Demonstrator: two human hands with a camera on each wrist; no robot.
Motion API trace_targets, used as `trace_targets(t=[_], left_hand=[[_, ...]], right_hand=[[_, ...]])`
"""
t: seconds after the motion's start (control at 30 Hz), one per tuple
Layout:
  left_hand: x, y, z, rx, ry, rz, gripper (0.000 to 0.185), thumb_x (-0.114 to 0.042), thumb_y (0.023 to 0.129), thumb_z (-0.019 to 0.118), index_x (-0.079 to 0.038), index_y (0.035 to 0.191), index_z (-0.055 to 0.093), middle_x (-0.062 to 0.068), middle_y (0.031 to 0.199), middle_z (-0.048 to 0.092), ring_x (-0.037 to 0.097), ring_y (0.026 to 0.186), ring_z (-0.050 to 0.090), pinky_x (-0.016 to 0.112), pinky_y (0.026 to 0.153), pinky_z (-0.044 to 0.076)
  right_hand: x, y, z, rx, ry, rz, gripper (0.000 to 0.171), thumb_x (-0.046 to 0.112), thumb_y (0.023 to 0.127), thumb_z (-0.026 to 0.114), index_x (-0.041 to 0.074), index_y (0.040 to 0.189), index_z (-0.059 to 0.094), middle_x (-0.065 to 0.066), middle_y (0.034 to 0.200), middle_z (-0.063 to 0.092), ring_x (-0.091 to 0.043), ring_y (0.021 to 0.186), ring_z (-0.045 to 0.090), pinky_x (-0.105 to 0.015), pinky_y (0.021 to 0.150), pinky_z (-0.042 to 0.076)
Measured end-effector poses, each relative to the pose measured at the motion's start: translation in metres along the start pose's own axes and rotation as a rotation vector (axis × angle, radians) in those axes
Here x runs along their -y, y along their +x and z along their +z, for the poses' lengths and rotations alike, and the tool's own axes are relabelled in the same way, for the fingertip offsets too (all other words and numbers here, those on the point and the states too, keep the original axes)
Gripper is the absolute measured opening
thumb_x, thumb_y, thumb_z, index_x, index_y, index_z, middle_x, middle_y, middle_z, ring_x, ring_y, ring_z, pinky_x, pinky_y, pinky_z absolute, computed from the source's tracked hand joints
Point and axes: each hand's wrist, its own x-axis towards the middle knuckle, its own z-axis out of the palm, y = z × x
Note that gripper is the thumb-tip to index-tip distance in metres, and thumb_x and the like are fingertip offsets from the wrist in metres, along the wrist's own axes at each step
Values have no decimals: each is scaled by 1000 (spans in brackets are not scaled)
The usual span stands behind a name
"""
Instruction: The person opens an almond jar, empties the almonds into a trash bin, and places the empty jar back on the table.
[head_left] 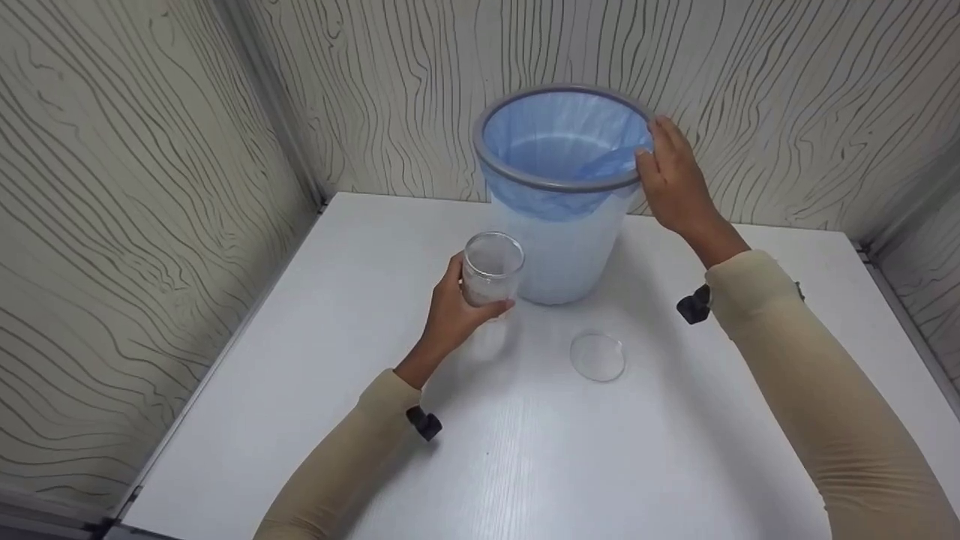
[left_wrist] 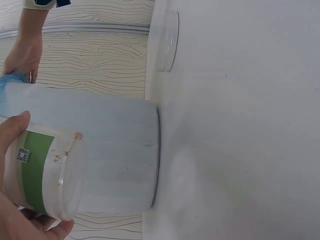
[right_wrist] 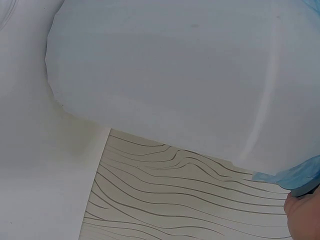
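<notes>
My left hand point(head_left: 452, 309) grips a clear plastic jar point(head_left: 493, 262) just in front of the trash can point(head_left: 559, 262). The jar is uncapped and its mouth faces up. In the left wrist view, a green label point(left_wrist: 37, 170) wraps the jar, and brownish smears mark it near the base. My right hand point(head_left: 675, 180) holds the grey rim point(head_left: 555, 184) of the trash can at its right side. A blue bag point(head_left: 540, 206) lines the can and folds over its edge. On the table, in front of the can, lies a clear round lid point(head_left: 598, 356).
The pale can stands on a white table point(head_left: 480, 465) near its back edge. Wood-grain panels point(head_left: 405, 97) rise behind and on both sides. Each sleeve cuff has a small black device point(head_left: 424, 423) on it.
</notes>
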Motion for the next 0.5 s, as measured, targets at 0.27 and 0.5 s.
trace_targets(t=[0.27,0.5], left_hand=[[5,-5,4,25,8,-1,98,-38,74,91,-12,151,38,2,142,55,19,131,53,48,109,43],[9,-8,7,51,-11,-3,99,-35,74,92,-11,151,36,3,144,53,20,134,51,46,114,39]], right_hand=[[0,0,-1,2,8,-10,66,37,107,30,-4,158,24,-17,167,14,-27,155,9,-45,125,10],[0,1,0,4,5,-3,66,37,107,29,-3,158,23,-16,168,13,-26,155,8,-45,125,9]])
